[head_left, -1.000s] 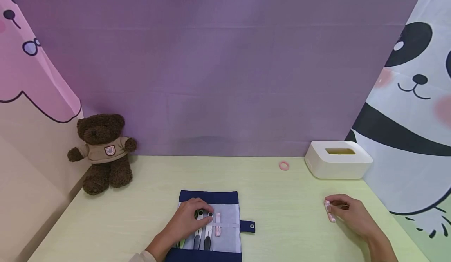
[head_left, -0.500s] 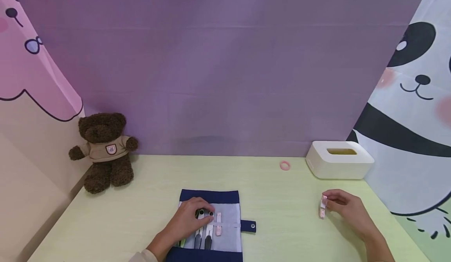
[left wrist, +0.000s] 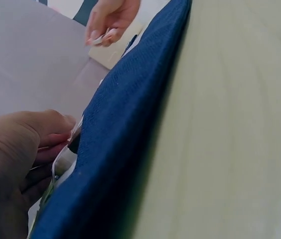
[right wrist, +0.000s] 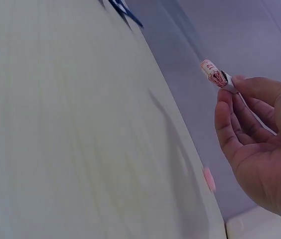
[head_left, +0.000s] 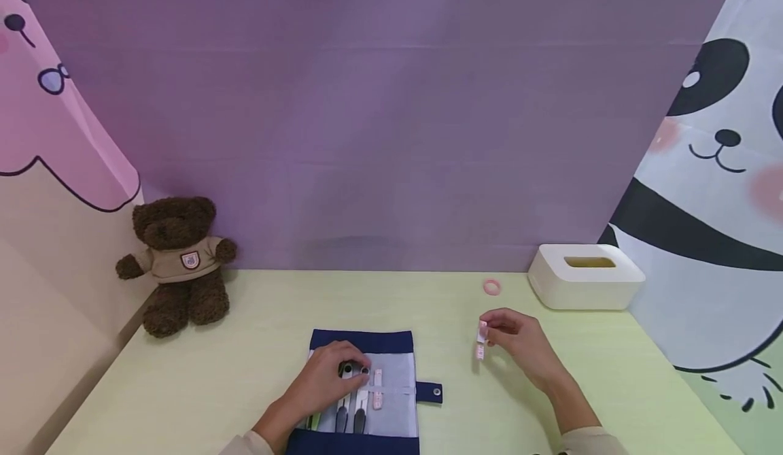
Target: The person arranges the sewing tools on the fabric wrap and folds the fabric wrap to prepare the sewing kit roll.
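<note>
In the head view a navy roll-up pouch [head_left: 362, 341] lies unfolded at the front of the table. My left hand [head_left: 327, 377] rests over it, thumb and index finger at the top of a slim white-and-grey tool [head_left: 360, 414]; whether they pinch it is unclear. A second such tool [head_left: 342, 417] is partly under the hand. Right of these, a pinkish folded strip [head_left: 378, 390] sits behind a pale elastic band [head_left: 400, 392]. My right hand [head_left: 520, 346] pinches a folded tape measure [right wrist: 211, 72] by its white band, raised above the table; printed digits show on it.
A pink ring [head_left: 492, 287] lies near the back edge. The white tissue box [head_left: 586, 275] stands at the back right, and a brown teddy bear [head_left: 182, 264] sits at the back left. The pouch's snap tab [head_left: 429, 392] sticks out to the right.
My right hand has lifted the folded tape measure from the table at the right and carried it left toward the pouch. My left hand has stayed in place.
</note>
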`<action>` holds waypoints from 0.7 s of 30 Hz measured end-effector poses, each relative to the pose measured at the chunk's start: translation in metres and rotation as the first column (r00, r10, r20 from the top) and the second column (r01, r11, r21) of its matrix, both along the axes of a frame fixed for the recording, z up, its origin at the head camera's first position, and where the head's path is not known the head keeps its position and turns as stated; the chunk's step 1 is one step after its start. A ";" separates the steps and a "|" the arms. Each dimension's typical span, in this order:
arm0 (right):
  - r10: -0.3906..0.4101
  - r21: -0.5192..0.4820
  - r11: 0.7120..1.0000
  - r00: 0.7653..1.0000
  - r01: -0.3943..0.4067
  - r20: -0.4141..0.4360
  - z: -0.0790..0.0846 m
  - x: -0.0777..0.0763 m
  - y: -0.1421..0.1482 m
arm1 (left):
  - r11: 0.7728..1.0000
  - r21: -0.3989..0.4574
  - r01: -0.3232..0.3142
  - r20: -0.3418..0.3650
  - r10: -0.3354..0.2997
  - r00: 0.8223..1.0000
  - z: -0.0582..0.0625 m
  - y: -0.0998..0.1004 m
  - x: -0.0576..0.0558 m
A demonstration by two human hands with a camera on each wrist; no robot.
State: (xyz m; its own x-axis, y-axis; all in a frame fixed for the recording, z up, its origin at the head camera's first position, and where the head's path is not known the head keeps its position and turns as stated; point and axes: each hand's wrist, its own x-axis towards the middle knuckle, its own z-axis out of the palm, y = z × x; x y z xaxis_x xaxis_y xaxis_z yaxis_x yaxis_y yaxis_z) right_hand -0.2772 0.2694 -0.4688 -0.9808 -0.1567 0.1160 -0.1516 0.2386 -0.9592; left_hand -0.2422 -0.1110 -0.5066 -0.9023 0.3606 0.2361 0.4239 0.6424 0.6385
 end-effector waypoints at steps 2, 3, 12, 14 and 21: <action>0.017 -0.012 1.000 1.000 -0.017 0.000 0.000 -0.002 -0.015 | 1.000 0.013 0.006 -0.009 -0.006 1.000 0.003 0.001 0.001; 0.018 -0.016 1.000 1.000 -0.018 0.005 0.000 -0.003 -0.022 | 1.000 0.021 0.009 -0.011 -0.008 1.000 0.004 0.002 0.001; 0.071 -0.031 0.997 0.997 -0.070 0.035 -0.001 -0.005 -0.067 | 0.998 0.035 0.054 -0.034 -0.053 0.998 0.005 0.013 0.003; 0.091 -0.028 0.996 0.995 -0.090 0.039 -0.001 -0.004 -0.074 | 0.997 0.039 0.072 -0.041 -0.070 0.997 0.005 0.016 0.003; 0.149 -0.012 0.989 0.987 -0.149 0.059 -0.010 0.000 -0.095 | 0.992 0.007 0.125 0.030 -0.125 0.992 0.004 0.026 0.004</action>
State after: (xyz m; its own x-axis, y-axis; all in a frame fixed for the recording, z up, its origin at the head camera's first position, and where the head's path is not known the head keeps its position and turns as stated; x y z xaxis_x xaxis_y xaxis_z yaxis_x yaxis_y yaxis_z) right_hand -0.2767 0.1742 -0.4789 -0.9518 -0.3010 0.0597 -0.1273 0.2104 -0.9693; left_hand -0.2377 -0.0849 -0.5022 -0.8570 0.4697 0.2118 0.4812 0.5827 0.6549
